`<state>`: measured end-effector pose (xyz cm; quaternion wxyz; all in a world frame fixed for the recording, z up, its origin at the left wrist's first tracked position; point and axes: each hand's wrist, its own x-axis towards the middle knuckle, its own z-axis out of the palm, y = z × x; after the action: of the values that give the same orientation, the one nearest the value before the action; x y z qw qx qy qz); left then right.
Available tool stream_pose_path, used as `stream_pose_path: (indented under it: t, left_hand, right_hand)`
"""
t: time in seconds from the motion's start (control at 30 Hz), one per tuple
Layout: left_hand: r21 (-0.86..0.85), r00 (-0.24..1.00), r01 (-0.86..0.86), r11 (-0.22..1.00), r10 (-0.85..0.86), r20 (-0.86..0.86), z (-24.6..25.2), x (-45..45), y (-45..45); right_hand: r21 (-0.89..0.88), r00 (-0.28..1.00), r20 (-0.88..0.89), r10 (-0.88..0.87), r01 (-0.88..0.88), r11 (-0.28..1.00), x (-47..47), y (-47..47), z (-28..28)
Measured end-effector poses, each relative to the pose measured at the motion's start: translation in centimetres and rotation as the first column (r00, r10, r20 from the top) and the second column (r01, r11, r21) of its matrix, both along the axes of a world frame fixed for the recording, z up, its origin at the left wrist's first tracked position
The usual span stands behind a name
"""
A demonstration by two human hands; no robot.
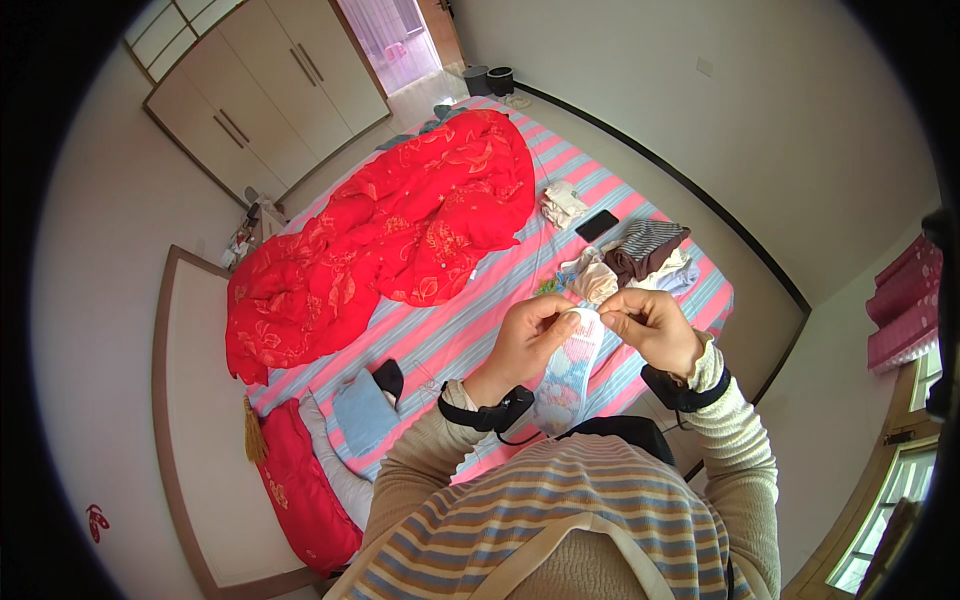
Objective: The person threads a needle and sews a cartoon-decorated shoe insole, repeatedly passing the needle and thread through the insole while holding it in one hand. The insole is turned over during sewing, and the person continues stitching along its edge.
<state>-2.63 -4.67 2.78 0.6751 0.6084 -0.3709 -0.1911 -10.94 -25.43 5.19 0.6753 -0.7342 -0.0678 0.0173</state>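
Between my hands hangs a white, blue and pink patterned sock (566, 375), stretched downward in front of my striped top. My left hand (529, 341) pinches one side of its upper edge between thumb and fingers. At the opposite side of that edge, my right hand (654, 330) grips it with thumb and fingertips. Both hands are above the striped bed sheet (442, 341). Just beyond them lie a crumpled cream cloth (595, 279) and a pile of folded clothes (646, 251) with a grey striped piece on top.
A red patterned quilt (420, 217) is heaped across the bed. A black phone (597, 225) lies near a white folded cloth (562, 204). To the left are a light blue folded garment (365, 412), a wire hanger (427, 379) and a red pillow (307, 480).
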Motion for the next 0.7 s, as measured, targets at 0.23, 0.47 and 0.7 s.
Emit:
stream_pose_path:
  t: [0.23, 0.47, 0.7]
  left_hand:
    - [0.005, 0.999, 0.039, 0.999, -0.039, -0.037, -0.18, 0.07, 0.11]
    - [-0.004, 0.997, 0.05, 0.999, -0.05, -0.058, 0.08, 0.07, 0.08]
    - [0.019, 1.0, 0.016, 1.0, -0.016, -0.019, -0.02, 0.11, -0.03]
  right_hand:
    - [0.084, 0.998, -0.002, 0.064, -0.063, 0.994, 0.01, -0.17, -0.19]
    - [0.011, 0.999, 0.017, 0.046, -0.046, 0.999, -0.26, 0.04, 0.29]
    - [0.045, 0.999, 0.009, 0.036, -0.036, 0.998, -0.4, 0.02, 0.13]
